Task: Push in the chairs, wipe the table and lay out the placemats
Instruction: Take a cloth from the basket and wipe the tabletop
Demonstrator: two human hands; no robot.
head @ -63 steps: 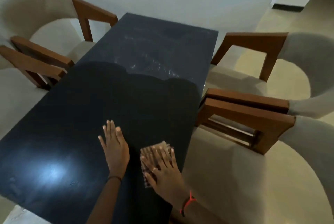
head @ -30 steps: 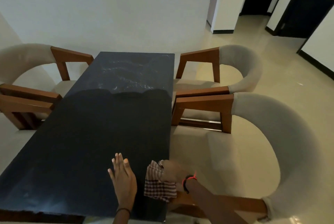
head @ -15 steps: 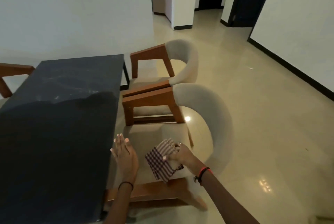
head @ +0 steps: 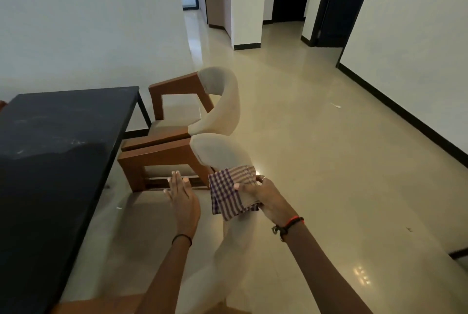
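Checked cloth (head: 228,193), long axis running forward, pinched in right hand (head: 269,201); left hand (head: 183,202) straight-fingered, empty.

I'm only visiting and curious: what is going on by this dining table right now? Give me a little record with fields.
Left hand: flat, fingers straight, over the near chair seat; contact unclear
Right hand: holds a checked cloth by one edge
Table: dark top with faint smears, nothing on the part in view
Far chair: beside the table's long edge, right behind the near chair
Floor: glossy beige tiles
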